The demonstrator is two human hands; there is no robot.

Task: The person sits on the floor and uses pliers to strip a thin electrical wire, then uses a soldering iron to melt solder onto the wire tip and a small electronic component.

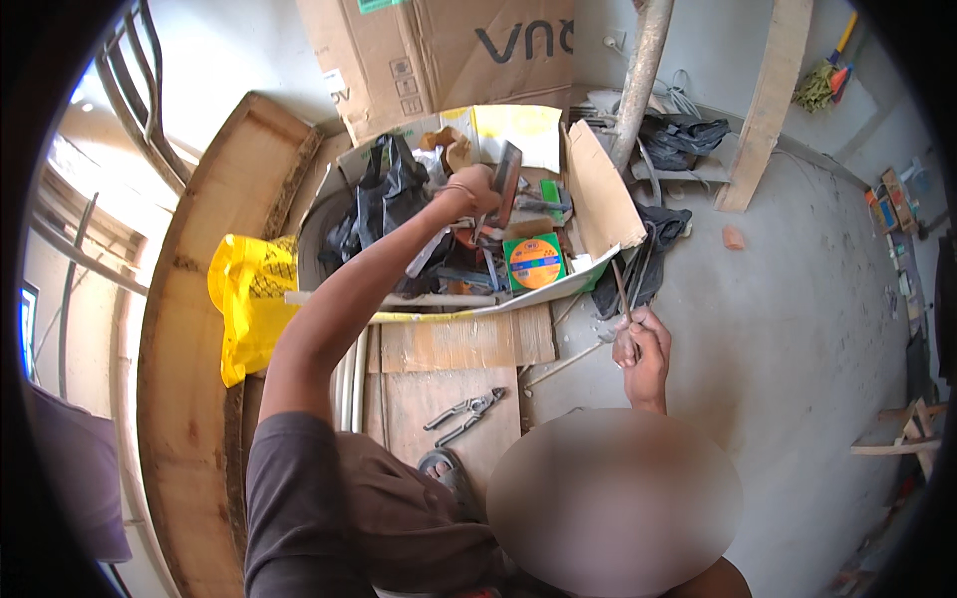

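A hammer [506, 179] stands head-up above the open cardboard box [598, 189], its handle wrapped in the left hand [477, 189], which closes tight around it over the clutter of tools and a green tape packet [534, 261]. The right hand [643, 344] pinches thin metal rods [626, 289] low beside the box. Pliers [467, 414] lie on the wooden board [449, 344].
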